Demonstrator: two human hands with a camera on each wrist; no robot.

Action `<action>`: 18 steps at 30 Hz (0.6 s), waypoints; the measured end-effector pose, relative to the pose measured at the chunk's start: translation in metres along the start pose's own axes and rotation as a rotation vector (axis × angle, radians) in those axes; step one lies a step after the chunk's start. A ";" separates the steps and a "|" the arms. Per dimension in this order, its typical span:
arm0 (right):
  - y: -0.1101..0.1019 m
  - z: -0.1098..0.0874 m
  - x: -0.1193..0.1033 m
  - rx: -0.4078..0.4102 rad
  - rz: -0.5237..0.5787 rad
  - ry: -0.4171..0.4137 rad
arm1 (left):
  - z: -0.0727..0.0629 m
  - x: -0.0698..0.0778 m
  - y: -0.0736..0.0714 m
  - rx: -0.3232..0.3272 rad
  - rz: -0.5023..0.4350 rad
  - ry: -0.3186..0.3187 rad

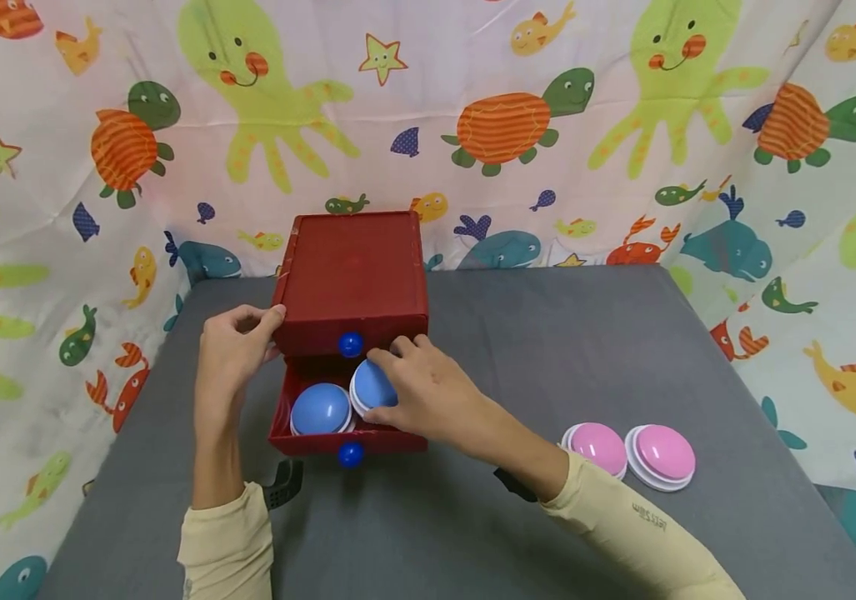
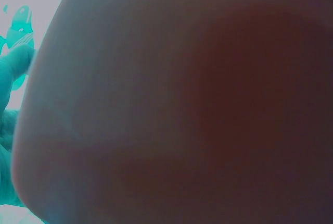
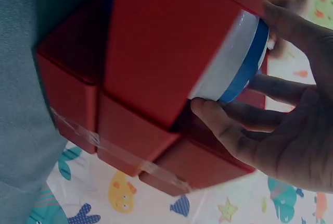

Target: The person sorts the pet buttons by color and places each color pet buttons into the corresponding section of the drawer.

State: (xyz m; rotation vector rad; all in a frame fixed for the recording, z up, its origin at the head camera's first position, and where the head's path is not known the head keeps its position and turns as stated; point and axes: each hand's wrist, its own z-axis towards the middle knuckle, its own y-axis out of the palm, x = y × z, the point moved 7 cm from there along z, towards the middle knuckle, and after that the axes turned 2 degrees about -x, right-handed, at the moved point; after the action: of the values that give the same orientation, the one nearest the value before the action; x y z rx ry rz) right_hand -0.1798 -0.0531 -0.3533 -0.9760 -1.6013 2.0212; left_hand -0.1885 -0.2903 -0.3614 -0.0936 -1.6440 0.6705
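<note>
A red drawer box (image 1: 352,267) stands on the grey table with its lower drawer (image 1: 303,444) pulled out. Inside that drawer lies a blue-domed push button (image 1: 321,408) on a white base. My right hand (image 1: 431,387) grips a second blue push button (image 1: 372,385), tilted in the drawer's right part; the right wrist view shows thumb and fingers around its blue rim (image 3: 247,67). My left hand (image 1: 236,350) holds the box's front left corner between thumb and curled fingers. A large dark blurred surface fills most of the left wrist view.
Two pink push buttons (image 1: 663,454) with white bases sit on the grey table (image 1: 548,342) to the right, one partly behind my right forearm. Blue round knobs (image 1: 350,454) stick out from the drawer fronts. A sea-animal curtain (image 1: 397,100) hangs behind the box and along both sides.
</note>
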 end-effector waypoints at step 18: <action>0.029 0.019 -0.004 -0.117 -0.239 -0.041 | 0.002 0.000 -0.002 -0.003 -0.002 0.011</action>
State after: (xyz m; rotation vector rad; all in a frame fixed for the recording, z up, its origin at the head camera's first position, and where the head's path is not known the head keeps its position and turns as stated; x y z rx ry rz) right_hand -0.1877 -0.0769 -0.3776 -0.7457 -1.7827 1.8152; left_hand -0.1900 -0.2927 -0.3605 -0.0973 -1.6345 0.6645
